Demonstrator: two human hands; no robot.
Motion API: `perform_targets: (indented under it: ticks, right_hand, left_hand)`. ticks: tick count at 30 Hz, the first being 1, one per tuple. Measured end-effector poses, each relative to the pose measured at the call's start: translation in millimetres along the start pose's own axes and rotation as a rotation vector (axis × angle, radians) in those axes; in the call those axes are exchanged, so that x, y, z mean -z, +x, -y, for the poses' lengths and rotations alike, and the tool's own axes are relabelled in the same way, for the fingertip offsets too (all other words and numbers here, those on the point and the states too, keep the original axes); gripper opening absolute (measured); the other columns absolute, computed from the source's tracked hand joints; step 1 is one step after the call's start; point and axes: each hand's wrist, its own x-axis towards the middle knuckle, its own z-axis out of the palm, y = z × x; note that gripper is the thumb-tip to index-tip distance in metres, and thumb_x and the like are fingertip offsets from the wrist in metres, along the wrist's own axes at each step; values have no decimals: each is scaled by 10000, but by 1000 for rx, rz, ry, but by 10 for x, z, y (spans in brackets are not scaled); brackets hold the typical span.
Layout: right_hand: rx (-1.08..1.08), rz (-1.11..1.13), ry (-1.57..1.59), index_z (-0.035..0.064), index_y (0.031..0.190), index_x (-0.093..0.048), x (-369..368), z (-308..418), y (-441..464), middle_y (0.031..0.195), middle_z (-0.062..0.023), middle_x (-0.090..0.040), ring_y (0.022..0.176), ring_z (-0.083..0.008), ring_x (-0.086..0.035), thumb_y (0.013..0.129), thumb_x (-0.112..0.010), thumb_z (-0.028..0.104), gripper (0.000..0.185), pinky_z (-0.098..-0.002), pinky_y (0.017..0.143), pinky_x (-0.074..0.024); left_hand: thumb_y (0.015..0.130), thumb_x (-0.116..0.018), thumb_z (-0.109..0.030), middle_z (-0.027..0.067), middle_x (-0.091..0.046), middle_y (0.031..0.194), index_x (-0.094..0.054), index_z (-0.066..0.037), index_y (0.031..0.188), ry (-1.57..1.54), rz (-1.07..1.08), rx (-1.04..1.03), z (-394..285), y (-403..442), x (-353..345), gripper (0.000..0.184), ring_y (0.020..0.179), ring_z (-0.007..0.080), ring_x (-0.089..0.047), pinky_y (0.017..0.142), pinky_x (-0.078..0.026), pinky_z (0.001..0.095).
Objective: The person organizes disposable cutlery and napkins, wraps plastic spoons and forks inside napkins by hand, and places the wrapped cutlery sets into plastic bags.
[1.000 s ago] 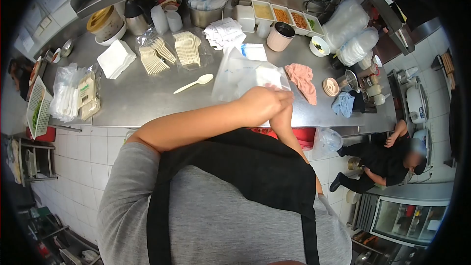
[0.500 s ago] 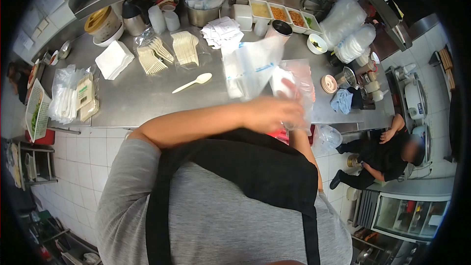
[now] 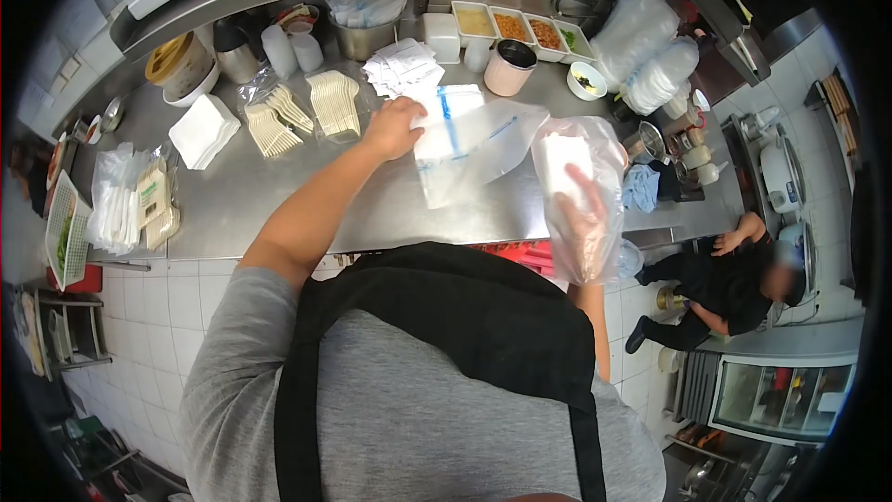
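Note:
My left hand (image 3: 395,130) reaches across the steel counter, its fingers curled at the left edge of a clear, blue-marked plastic bag (image 3: 492,135) lying flat. Through another clear plastic bag (image 3: 609,153), raised at the counter's front edge, my right hand (image 3: 585,209) shows blurred. A white rectangular thing (image 3: 565,153) also shows through that bag, against my right fingers; its kind I cannot make out. Left of my left hand lie bagged pale forks (image 3: 274,125) and bagged pale spoons (image 3: 334,102). Behind it is a pile of paper slips (image 3: 404,67).
A pink cup (image 3: 510,68) stands behind the flat bag, near a small white bowl (image 3: 586,82) and food trays (image 3: 513,25). White napkins (image 3: 203,130) lie at left. A blue cloth (image 3: 641,188) is at right. A co-worker (image 3: 725,284) sits beyond the counter's right end.
My left hand has moved left from beside my right hand to the flat bag's edge. The bag around my right hand is lifted. The single loose spoon is out of sight.

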Motion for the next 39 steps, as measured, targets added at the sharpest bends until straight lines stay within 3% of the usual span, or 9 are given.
perform_targets:
  ticks: [9, 11, 15, 20, 25, 26, 28, 32, 39]
  right_hand:
    - [-788, -209, 1140, 3, 1166, -607, 273, 220, 98, 1211, -82, -542, 1090, -180, -527, 809, -585, -8, 358, -263, 922, -420]
    - [-486, -147, 634, 32, 1100, -642, 207, 66, -9, 1204, -104, -577, 1066, -223, -559, 769, -624, -17, 335, -308, 896, -449]
    - [-567, -131, 489, 59, 997, -650, 171, -82, -120, 1199, -118, -594, 1035, -235, -579, 755, -640, -22, 255, -314, 886, -460]
    - [-313, -22, 126, 40, 994, -645, 21, -498, -464, 1191, -125, -590, 1032, -226, -578, 744, -646, -23, 257, -311, 899, -453]
    - [-26, 83, -104, 58, 949, -650, -17, -339, -274, 1200, -103, -593, 1087, -257, -565, 679, -681, 2, 278, -333, 937, -447]
    - [-242, 85, 226, 56, 988, -653, -124, -266, -232, 1186, -97, -596, 1086, -238, -561, 706, -668, 6, 288, -323, 941, -439]
    - [-671, 105, 889, 52, 1068, -659, -372, -95, -162, 1159, -84, -603, 1085, -199, -552, 760, -642, 13, 311, -303, 947, -424]
    - [-668, 446, 1135, 31, 1139, -645, -791, 20, -116, 1165, -59, -608, 1071, -133, -542, 819, -608, 27, 322, -268, 960, -396]
    - [-644, 834, 1037, 88, 1145, -671, -1052, 3, -4, 1163, -64, -626, 1046, -149, -553, 796, -619, 16, 360, -281, 922, -428]
  left_hand:
    - [754, -730, -202, 84, -531, 1227, -548, -247, 1239, -158, 103, -353, -701, 50, -346, 520, 1174, 316, -475, 978, -401, 431]
    - [746, -704, -80, 95, -606, 1035, -632, -168, 1082, -190, -6, -422, -692, 101, -495, 354, 1016, 307, -557, 865, -461, 395]
    - [743, -644, -40, 113, -625, 824, -660, -76, 813, -447, -63, -331, -543, 266, -459, 79, 768, 283, -624, 716, -499, 364]
    - [757, -581, -50, 202, -636, 884, -679, -33, 837, 106, -191, -15, -8, 333, 255, 128, 844, 359, -628, 794, -518, 409]
    - [730, -626, -63, 213, -513, 1235, -545, -67, 1231, 370, -216, 147, 216, 274, 686, 508, 1129, 374, -518, 942, -451, 444]
    - [719, -664, -85, 217, -469, 1307, -482, -71, 1311, 335, -297, 84, 7, 220, 741, 620, 1173, 375, -487, 984, -423, 454]
    - [722, -743, -168, 208, -466, 1331, -449, -61, 1336, 24, -380, -184, -243, 247, 527, 689, 1166, 305, -503, 993, -408, 430]
    - [831, -718, -270, 71, -642, 1096, -563, -82, 1206, -1002, 596, -18, -547, 333, -3, 447, 1034, 120, -575, 849, -474, 293]
    - [878, -668, -184, 3, -674, 858, -602, -121, 1037, -1337, 560, 195, -409, 204, -245, 183, 795, 94, -626, 694, -474, 225]
